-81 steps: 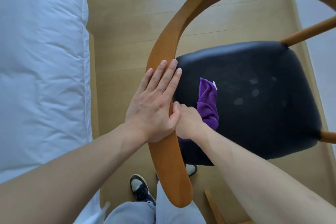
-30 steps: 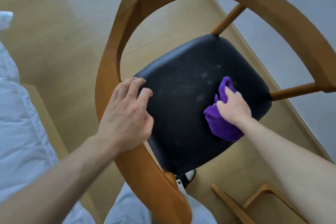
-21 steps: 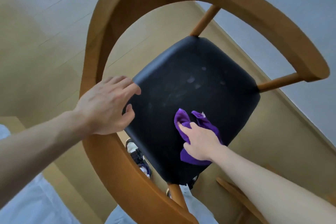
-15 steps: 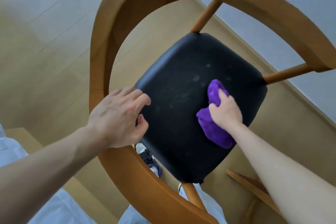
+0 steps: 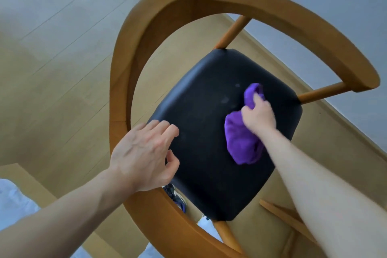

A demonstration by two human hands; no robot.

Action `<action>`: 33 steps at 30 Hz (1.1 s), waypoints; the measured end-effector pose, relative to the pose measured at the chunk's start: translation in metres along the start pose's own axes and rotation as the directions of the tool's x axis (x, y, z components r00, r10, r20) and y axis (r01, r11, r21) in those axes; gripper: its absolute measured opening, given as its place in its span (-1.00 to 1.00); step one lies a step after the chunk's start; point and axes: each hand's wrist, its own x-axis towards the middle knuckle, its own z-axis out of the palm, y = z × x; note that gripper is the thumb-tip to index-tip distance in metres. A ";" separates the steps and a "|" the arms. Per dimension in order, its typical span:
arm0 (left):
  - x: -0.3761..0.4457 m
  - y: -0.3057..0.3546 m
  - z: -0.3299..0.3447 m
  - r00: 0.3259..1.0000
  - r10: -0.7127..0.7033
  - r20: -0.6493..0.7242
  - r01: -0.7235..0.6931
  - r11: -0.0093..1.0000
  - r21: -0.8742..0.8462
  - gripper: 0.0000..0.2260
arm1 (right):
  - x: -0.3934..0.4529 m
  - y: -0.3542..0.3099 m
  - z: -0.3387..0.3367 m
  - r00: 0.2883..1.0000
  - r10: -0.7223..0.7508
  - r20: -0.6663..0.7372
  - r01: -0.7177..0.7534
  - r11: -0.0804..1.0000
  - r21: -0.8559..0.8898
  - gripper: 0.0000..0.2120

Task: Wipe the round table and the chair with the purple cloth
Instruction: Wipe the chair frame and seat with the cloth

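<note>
Here, grip: the purple cloth (image 5: 243,138) is bunched and clamped in the curled fingers of the right hand (image 5: 259,116), and is pressed onto the black seat (image 5: 201,128).
Cloth position: it is found on the right half of the seat, nearer the right edge than the left, with one fold pushed up toward the far right corner and the bulk trailing under the wrist.
Left hand: the left hand (image 5: 144,153) is held over the seat's left corner and the wooden armrest rail (image 5: 119,98), fingers loosely bent and parted, nothing gripped; whether the rail is touched cannot be told.
Chair: the chair (image 5: 293,25) is seen from above, standing on a pale wood floor (image 5: 52,58).
Marks: a few pale smudges (image 5: 225,99) are seen on the seat just left of the cloth.
Step in hand: the seat is judged to be under wiping, with the rail and legs probably yet to be done.
Doing it well: the cloth should be flattened for wider contact, overlapping strokes carried to each seat edge, the smudges passed over firmly, and the chair steadied by the free hand.
Table: no round table is in view.
Counts: one cloth, one chair, two hands, one shoe (image 5: 176,197) visible below the seat.
</note>
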 end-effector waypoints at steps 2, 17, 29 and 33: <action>0.000 -0.001 0.002 1.000 -0.003 -0.016 0.002 1.000 -0.011 -0.65 | 0.029 -0.005 -0.009 0.995 0.095 0.024 -0.095 0.996 0.002 -0.53; -0.001 0.002 0.001 0.998 -0.067 -0.002 0.067 0.998 0.015 -0.61 | -0.103 -0.018 0.058 0.820 -0.456 0.347 0.557 0.775 -0.297 -0.37; 0.000 0.003 0.000 0.996 -0.084 0.028 0.084 0.996 0.014 -0.59 | -0.121 -0.023 0.058 0.627 -0.472 0.619 0.740 0.609 -0.285 -0.38; 0.001 0.003 -0.002 0.996 -0.084 0.020 0.084 0.996 0.012 -0.60 | -0.079 -0.011 0.039 0.820 -0.427 0.380 0.537 0.803 -0.258 -0.39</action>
